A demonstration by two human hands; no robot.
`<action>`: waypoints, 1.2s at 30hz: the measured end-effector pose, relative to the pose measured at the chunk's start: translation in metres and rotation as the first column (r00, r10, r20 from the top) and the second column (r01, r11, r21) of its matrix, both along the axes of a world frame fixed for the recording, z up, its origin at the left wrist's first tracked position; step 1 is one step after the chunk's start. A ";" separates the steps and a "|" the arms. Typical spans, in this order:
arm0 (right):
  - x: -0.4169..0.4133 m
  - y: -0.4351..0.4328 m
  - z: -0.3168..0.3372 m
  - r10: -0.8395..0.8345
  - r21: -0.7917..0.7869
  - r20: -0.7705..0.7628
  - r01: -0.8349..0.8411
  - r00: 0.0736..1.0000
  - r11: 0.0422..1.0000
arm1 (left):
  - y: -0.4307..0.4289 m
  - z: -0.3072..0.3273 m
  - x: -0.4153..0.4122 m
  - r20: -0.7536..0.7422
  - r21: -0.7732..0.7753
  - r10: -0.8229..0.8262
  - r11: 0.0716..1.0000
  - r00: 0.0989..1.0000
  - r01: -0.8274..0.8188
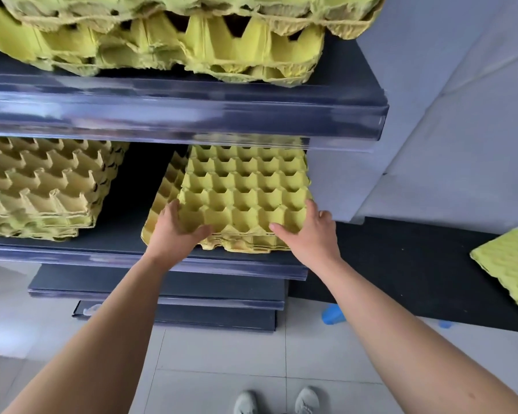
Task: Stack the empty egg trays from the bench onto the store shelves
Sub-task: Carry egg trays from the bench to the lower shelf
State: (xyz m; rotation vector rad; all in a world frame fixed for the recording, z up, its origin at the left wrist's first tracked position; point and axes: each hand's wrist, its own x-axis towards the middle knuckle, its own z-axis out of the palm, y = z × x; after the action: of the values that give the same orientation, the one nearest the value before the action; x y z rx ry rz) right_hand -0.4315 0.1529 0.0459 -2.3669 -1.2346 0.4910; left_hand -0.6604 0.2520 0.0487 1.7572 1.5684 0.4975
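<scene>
Head view: my left hand (177, 231) and right hand (308, 231) grip the near corners of the yellow moulded-pulp egg tray (245, 186) at 12 o'clock, apparently squaring it to nest onto the stack (251, 245) on the dark blue shelf (72, 253).

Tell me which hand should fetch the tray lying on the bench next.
Right, probably. The loose tray lies on the black bench off to the person's right, nearer the right hand on the top tray's right front edge. The left hand grips that tray's left front corner and would have to cross over.
</scene>
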 end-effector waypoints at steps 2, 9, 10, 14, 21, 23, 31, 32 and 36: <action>0.002 -0.005 0.003 0.026 0.019 0.037 -0.027 0.999 0.999 | -0.002 -0.001 0.002 -0.100 0.086 -0.022 0.996 0.995 0.030; 0.032 -0.038 0.025 0.087 0.150 0.173 -0.113 0.981 0.982 | -0.033 0.014 0.059 -0.238 0.456 -0.154 0.854 0.959 0.250; 0.041 -0.045 0.027 0.085 0.150 0.199 -0.116 0.976 0.982 | -0.040 0.016 0.074 -0.250 0.477 -0.195 0.827 0.948 0.296; 0.092 -0.086 0.028 0.044 0.171 0.297 -0.099 0.954 0.980 | -0.072 0.022 0.142 -0.273 0.494 -0.344 0.751 0.899 0.438; 0.211 -0.176 0.016 -0.091 0.150 0.341 0.041 0.936 0.988 | -0.136 0.010 0.284 -0.306 0.474 -0.541 0.627 0.783 0.618; 0.252 -0.207 0.011 -0.115 0.115 0.331 0.081 0.937 0.990 | -0.160 0.004 0.332 -0.306 0.454 -0.580 0.608 0.755 0.651; 0.402 -0.313 -0.015 -0.265 -0.001 0.294 0.278 0.918 0.961 | -0.243 -0.032 0.504 -0.346 0.376 -0.697 0.510 0.628 0.773; 0.417 -0.323 -0.019 -0.290 -0.015 0.287 0.307 0.913 0.952 | -0.250 -0.036 0.522 -0.353 0.359 -0.709 0.500 0.611 0.788; 0.477 -0.351 -0.039 -0.392 -0.038 0.232 0.411 0.890 0.911 | -0.264 -0.055 0.594 -0.399 0.293 -0.747 0.445 0.532 0.846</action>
State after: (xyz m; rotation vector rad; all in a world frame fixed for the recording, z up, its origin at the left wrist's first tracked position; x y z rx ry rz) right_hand 0.0454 -0.1986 0.0067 -2.7141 -0.7762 0.1514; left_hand -0.0663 -0.0118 -0.0061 2.7439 0.5233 0.1784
